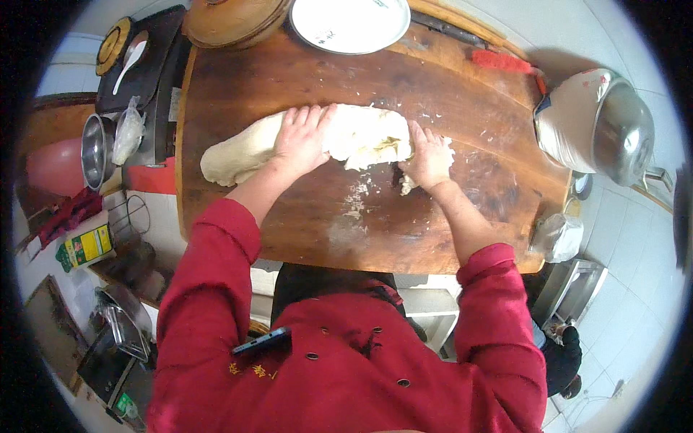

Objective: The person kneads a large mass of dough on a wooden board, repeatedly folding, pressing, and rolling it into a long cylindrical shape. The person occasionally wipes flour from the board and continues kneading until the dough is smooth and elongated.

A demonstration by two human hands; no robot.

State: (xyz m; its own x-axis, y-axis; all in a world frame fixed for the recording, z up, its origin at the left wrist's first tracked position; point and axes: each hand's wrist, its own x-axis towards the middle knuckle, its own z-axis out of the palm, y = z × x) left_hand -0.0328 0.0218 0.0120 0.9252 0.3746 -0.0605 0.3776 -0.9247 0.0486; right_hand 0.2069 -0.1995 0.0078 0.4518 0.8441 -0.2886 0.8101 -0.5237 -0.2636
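A long, thick roll of pale dough point(243, 140) lies across the wooden table point(281, 227). Its left end is smooth and rounded, while the right part is ragged and torn. My left hand point(303, 138) grips the roll near its middle, fingers over the far side and thumb towards me. At the torn right end, my right hand point(427, 157) is palm down on the dough, its fingertips against the roll. Ragged dough scraps point(407, 185) stick out around and below this hand. What lies under its palm is hidden.
Dry flour point(352, 216) and crumbs dust the tabletop. At the far edge stand a white enamel basin point(352, 27) and a round wooden lid point(233, 24). A red brush point(501, 61) lies far right, near a covered sack topped by a metal basin point(622, 130). A bagged item point(560, 238) sits at the right edge.
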